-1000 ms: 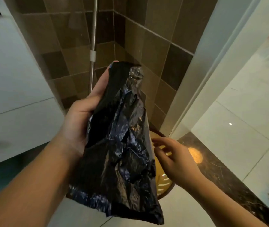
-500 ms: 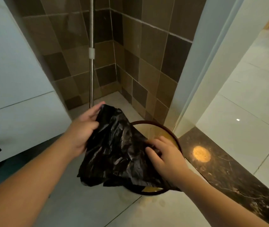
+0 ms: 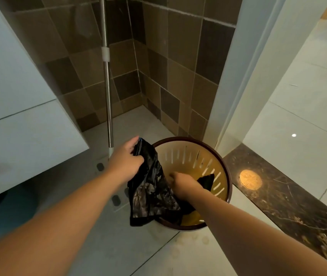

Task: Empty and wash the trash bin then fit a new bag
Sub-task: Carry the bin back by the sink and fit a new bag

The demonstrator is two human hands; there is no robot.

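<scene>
Gripping black bag (image 3: 150, 188) edge, left hand (image 3: 125, 162) holds it over bin (image 3: 227, 176) rim; right hand (image 3: 182, 185) inside bin clutches bag too.

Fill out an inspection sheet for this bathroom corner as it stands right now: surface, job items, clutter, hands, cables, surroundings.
Surface: pale tiled floor; faint round marks near the bin's base.
Job's things: round trash bin, dark rim, slotted yellowish wall, standing upright on the floor. Black bag draped over the near-left rim, part of it inside the bin, not yet spread around the rim.
Clutter: nothing seen.
Hands: left hand grips the bag's upper edge outside the bin; right hand is inside the bin, holding bag material.
Cables: nothing seen.
Surroundings: metal pole standing behind the left hand; brown tiled wall; white cabinet on the left; dark marble threshold on the right.
</scene>
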